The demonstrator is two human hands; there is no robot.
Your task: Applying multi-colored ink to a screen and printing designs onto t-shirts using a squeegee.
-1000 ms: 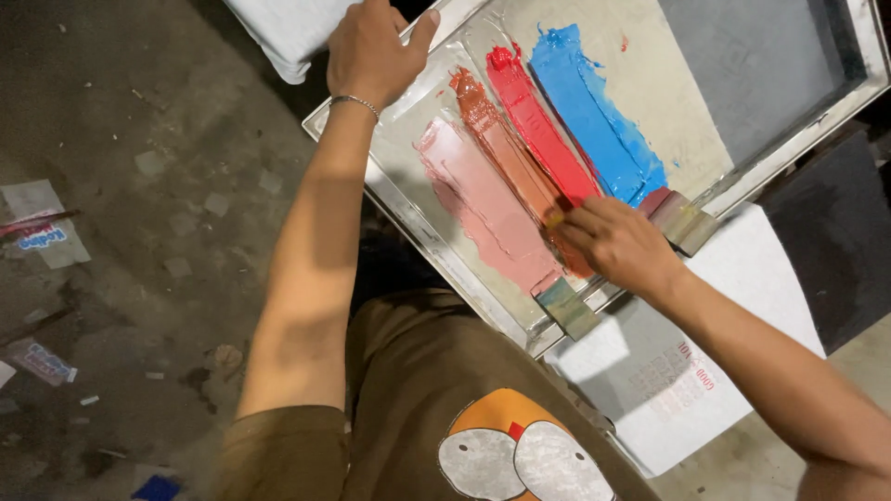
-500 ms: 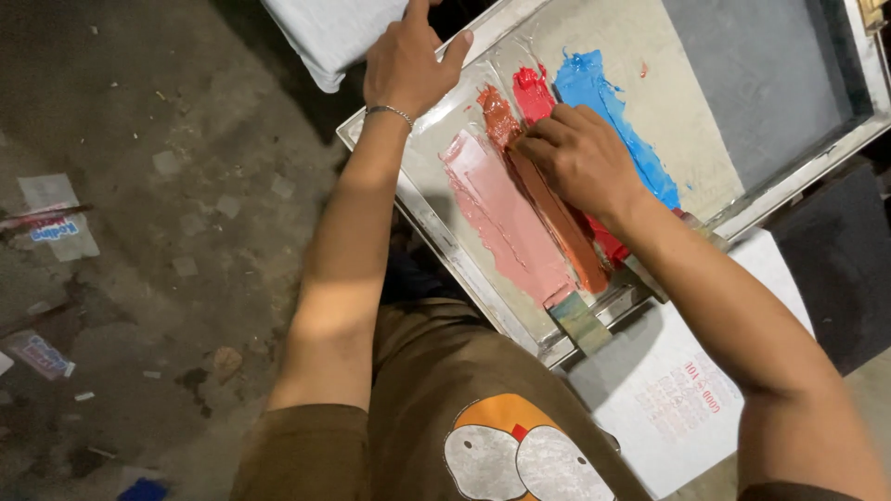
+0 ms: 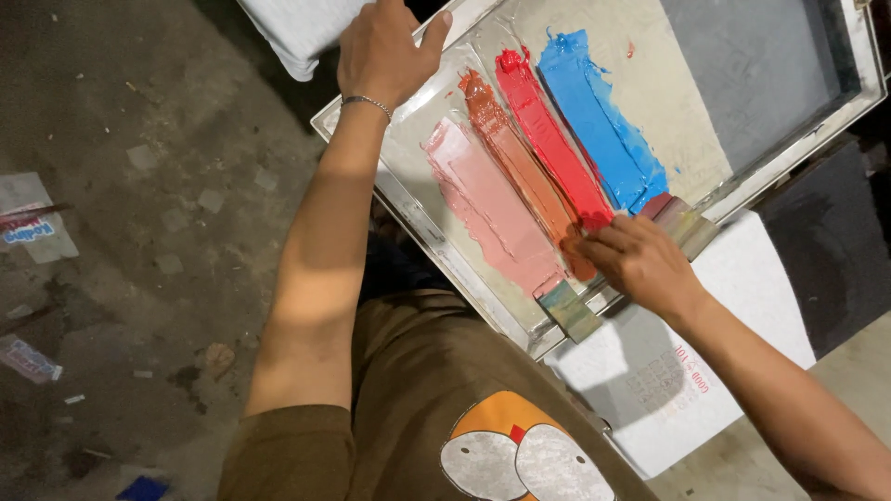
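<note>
Head view, looking down. Left hand (image 3: 385, 51) is pressing on the far corner of the metal screen frame (image 3: 408, 199), fingers curled over its rim and thumb spread out onto the frame edge, gripping it; a thin bracelet (image 3: 368, 101) is sitting at the wrist. Right hand (image 3: 640, 264) is resting at the near edge of the frame, fingers closed down over a squeegee (image 3: 687, 227) whose wooden ends are showing on both sides of the hand; how tightly it is gripping cannot be told. The squeegee is lying across the near ends of 4 ink stripes on the mesh: a pink stripe (image 3: 487, 209), an orange stripe (image 3: 515, 162), a red stripe (image 3: 548, 139) and a blue stripe (image 3: 599, 116), running side by side and touching along their lengths. Beyond the blue, the mesh (image 3: 761, 74) is showing grey and bare of ink. White fabric (image 3: 733, 315) with small red print is lying under the frame's near edge, and another white piece (image 3: 302, 32) is lying past the far corner. Scraps of paper (image 3: 32, 232) are lying on the dark floor at left.
</note>
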